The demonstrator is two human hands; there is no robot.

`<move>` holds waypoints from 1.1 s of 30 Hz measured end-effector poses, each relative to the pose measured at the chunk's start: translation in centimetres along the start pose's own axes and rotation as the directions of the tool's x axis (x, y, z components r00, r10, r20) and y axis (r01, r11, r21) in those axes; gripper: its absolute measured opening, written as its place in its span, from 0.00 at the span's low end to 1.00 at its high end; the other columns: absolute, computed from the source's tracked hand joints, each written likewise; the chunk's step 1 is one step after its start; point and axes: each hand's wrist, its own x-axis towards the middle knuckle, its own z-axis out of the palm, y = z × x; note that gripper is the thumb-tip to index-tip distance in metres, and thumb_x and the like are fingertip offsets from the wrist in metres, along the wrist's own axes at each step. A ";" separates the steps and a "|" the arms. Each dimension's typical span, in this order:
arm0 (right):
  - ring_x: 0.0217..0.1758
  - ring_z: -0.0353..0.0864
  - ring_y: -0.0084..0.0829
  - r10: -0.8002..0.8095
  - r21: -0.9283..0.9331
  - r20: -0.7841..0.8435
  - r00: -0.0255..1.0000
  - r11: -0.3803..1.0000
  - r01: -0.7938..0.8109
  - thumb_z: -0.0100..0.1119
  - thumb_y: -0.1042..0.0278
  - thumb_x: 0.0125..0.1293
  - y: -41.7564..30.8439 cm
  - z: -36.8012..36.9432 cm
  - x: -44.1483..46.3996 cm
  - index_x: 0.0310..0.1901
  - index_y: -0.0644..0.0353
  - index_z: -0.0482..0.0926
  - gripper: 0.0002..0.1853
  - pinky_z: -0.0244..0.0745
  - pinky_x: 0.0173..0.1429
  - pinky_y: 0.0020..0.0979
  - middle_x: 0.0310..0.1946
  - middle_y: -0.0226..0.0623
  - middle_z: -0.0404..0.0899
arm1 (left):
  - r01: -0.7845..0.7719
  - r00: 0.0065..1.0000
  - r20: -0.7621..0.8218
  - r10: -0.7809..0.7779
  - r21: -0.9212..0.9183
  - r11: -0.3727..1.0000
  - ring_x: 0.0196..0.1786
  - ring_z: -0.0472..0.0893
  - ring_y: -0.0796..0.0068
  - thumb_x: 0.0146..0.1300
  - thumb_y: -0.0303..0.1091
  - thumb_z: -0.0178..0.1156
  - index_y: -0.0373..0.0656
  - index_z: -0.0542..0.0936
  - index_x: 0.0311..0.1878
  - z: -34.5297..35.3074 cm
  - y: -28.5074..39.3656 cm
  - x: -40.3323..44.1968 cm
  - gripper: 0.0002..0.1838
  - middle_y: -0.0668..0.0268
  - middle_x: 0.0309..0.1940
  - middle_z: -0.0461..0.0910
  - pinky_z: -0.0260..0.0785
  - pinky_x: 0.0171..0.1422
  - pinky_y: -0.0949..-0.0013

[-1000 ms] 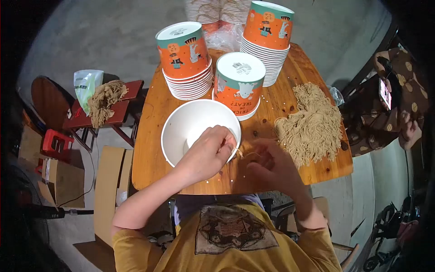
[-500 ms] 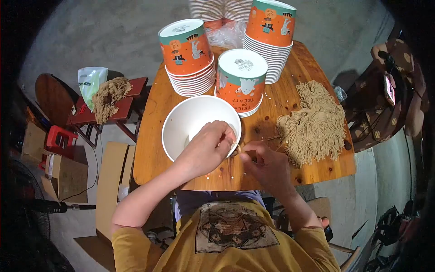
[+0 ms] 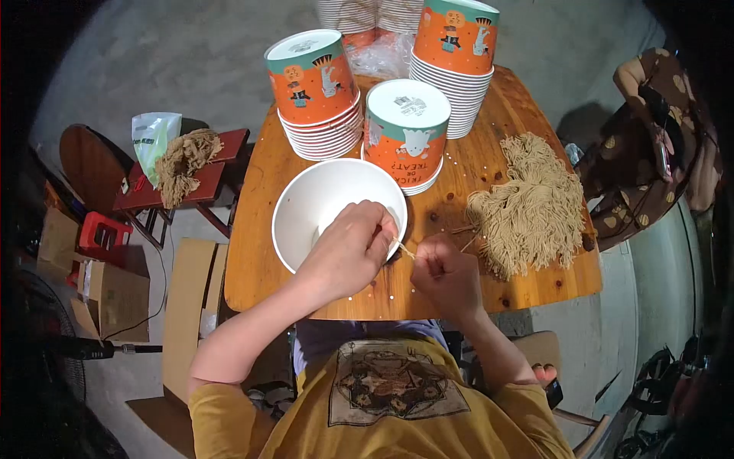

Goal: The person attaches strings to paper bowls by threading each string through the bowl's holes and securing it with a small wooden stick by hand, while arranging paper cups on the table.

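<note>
A white bucket point(image 3: 306, 200) lies with its open mouth toward me on the wooden table. My left hand point(image 3: 353, 243) reaches over its right rim, fingers pinched on a thin tan cord point(image 3: 405, 250). The cord runs across to my right hand point(image 3: 447, 277), whose fingers are closed on its other end, just right of the bucket. A loose end of cord sticks up from my right hand. Right of it lies a heap of tan cords point(image 3: 529, 210). An upside-down orange bucket point(image 3: 407, 138) stands just behind the white one.
Stacks of orange buckets stand at the table's back left point(image 3: 313, 84) and back right point(image 3: 457, 46). Clear plastic point(image 3: 375, 60) lies between them. At right is a person in a patterned garment point(image 3: 612, 176). A red bench point(image 3: 218, 164) with tan cords point(image 3: 183, 164) is at left.
My right hand came in to the cord from the right, closed on it and then drew slightly right. My left hand stays at the rim. The person at right has shifted.
</note>
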 end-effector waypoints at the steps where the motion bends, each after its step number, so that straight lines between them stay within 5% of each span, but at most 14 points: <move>1: 0.17 0.70 0.27 0.037 0.071 -0.010 0.999 0.997 -0.036 0.61 0.71 0.56 0.1 0.1 -0.1 0.26 0.57 0.73 0.06 0.68 0.26 0.28 0.16 0.32 0.70 | -0.007 1.000 -0.007 0.007 0.023 1.000 0.38 0.73 0.63 0.67 0.32 0.53 0.37 0.73 0.39 0.0 0.1 0.0 0.07 0.57 0.34 0.73 0.66 0.46 0.65; 6: 0.17 0.69 0.27 0.103 0.123 0.009 0.995 0.987 -0.103 0.63 0.69 0.56 0.3 -0.2 -0.3 0.32 0.57 0.74 0.07 0.67 0.25 0.29 0.16 0.30 0.68 | -0.038 0.999 -0.031 0.039 0.054 0.998 0.39 0.73 0.60 0.66 0.32 0.53 0.36 0.73 0.39 0.1 -0.1 0.2 0.07 0.55 0.34 0.73 0.66 0.46 0.63; 11: 0.18 0.72 0.29 -0.065 -0.252 0.009 0.998 0.965 0.066 0.67 0.58 0.54 0.2 -0.2 -0.9 0.52 0.53 0.67 0.26 0.70 0.25 0.33 0.18 0.29 0.69 | 0.017 1.000 0.010 -0.018 0.018 1.000 0.39 0.74 0.61 0.65 0.31 0.53 0.35 0.72 0.39 0.0 -0.1 0.1 0.07 0.56 0.34 0.73 0.66 0.46 0.63; 15: 0.21 0.76 0.31 0.001 -0.270 0.014 1.000 0.963 0.003 0.66 0.58 0.54 0.3 0.3 -0.6 0.48 0.54 0.71 0.22 0.72 0.27 0.35 0.22 0.30 0.74 | 0.046 0.999 0.011 -0.046 0.009 0.999 0.40 0.74 0.62 0.64 0.30 0.52 0.35 0.73 0.39 -0.2 0.0 0.2 0.07 0.56 0.34 0.73 0.66 0.47 0.63; 21: 0.26 0.81 0.33 -0.296 -0.315 -0.119 0.948 0.916 0.247 0.64 0.64 0.56 1.8 1.0 -0.6 0.41 0.52 0.75 0.12 0.76 0.30 0.36 0.32 0.31 0.80 | 0.059 0.998 0.022 -0.059 -0.006 0.998 0.39 0.75 0.61 0.62 0.29 0.52 0.36 0.73 0.39 -0.1 0.0 0.2 0.06 0.55 0.35 0.73 0.67 0.47 0.63; 25: 0.23 0.80 0.34 -0.125 -0.149 -0.129 0.984 0.983 0.106 0.63 0.68 0.56 1.2 0.7 -0.6 0.38 0.53 0.76 0.08 0.74 0.27 0.33 0.26 0.34 0.79 | 0.055 0.998 -0.007 -0.055 -0.023 0.998 0.41 0.75 0.58 0.62 0.30 0.52 0.36 0.74 0.38 0.1 0.3 0.1 0.06 0.54 0.35 0.73 0.67 0.48 0.62; 28: 0.20 0.75 0.27 -0.070 -0.067 -0.116 0.991 0.996 0.062 0.59 0.74 0.59 1.0 0.6 -0.2 0.35 0.56 0.76 0.03 0.70 0.26 0.28 0.19 0.34 0.75 | -0.135 0.974 -0.170 0.151 0.099 0.986 0.44 0.74 0.51 0.59 0.26 0.53 0.37 0.74 0.39 0.0 -0.6 -0.3 0.05 0.52 0.37 0.74 0.67 0.51 0.57; 29: 0.19 0.73 0.25 -0.043 -0.046 -0.097 0.994 0.998 0.038 0.58 0.75 0.59 1.5 0.7 0.0 0.35 0.57 0.76 0.03 0.68 0.26 0.26 0.19 0.33 0.74 | -0.183 0.943 -0.260 0.208 0.116 0.976 0.45 0.75 0.57 0.60 0.26 0.53 0.37 0.74 0.42 -1.1 0.5 -1.5 0.08 0.55 0.37 0.74 0.67 0.52 0.61; 31: 0.19 0.69 0.19 -0.087 0.138 -0.150 0.985 0.985 0.108 0.55 0.79 0.59 1.9 1.4 0.4 0.34 0.60 0.76 0.03 0.66 0.25 0.23 0.19 0.29 0.73 | -0.040 0.864 -0.502 -0.035 -0.139 0.989 0.45 0.76 0.66 0.61 0.26 0.53 0.37 0.73 0.47 -4.2 2.1 -4.7 0.11 0.60 0.40 0.75 0.68 0.51 0.65; 32: 0.19 0.68 0.18 -0.108 0.105 -0.131 0.985 0.987 0.122 0.55 0.79 0.59 1.4 1.3 0.5 0.34 0.61 0.75 0.03 0.65 0.25 0.23 0.19 0.28 0.73 | -0.122 0.684 -0.727 -0.065 -0.201 0.972 0.43 0.76 0.73 0.61 0.26 0.54 0.37 0.71 0.52 -5.7 1.4 -6.9 0.15 0.64 0.41 0.76 0.69 0.50 0.70; 33: 0.20 0.68 0.17 -0.119 0.060 -0.126 0.985 0.990 0.127 0.55 0.80 0.59 0.8 0.9 0.6 0.33 0.62 0.75 0.03 0.65 0.25 0.22 0.19 0.27 0.74 | -0.038 0.443 -0.896 0.019 0.002 0.999 0.41 0.77 0.74 0.61 0.26 0.54 0.38 0.70 0.56 -8.2 -0.5 -10.1 0.18 0.64 0.41 0.77 0.70 0.49 0.71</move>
